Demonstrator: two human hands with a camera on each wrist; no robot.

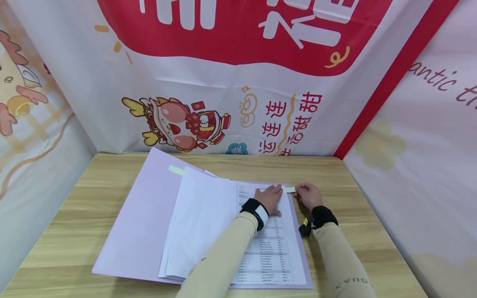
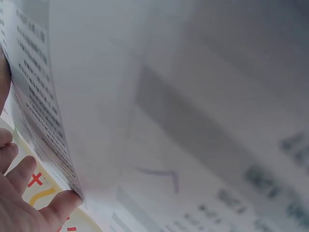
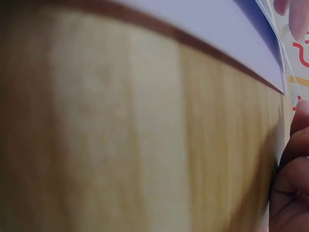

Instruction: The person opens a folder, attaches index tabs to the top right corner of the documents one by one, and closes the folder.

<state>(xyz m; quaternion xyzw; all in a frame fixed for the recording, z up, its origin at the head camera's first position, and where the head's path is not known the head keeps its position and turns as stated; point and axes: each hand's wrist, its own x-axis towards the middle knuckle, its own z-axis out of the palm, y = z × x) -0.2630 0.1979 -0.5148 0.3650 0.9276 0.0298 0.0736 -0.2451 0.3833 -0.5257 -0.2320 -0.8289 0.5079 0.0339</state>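
A lilac folder [image 1: 128, 231] lies spread on the table, with white sheets inside it. On the right side is a printed page [image 1: 266, 260] with rows of text and grey bands; a blank white sheet [image 1: 205, 207] is turned to the left. My left hand [image 1: 269, 200] rests on the upper part of the printed page, fingers spread. In the left wrist view its thumb [image 2: 63, 205] touches the paper's edge. Just past the page's top right edge, my right hand [image 1: 310, 195] pinches the outer end of a pale yellow-green sticky tab [image 1: 289, 190].
Another pale tab [image 1: 176, 170] sticks out near the top of the turned sheets. The wooden table [image 1: 346, 186] meets a printed cloth backdrop [image 1: 223, 74] behind, with more cloth on both sides. Both wrists wear black straps.
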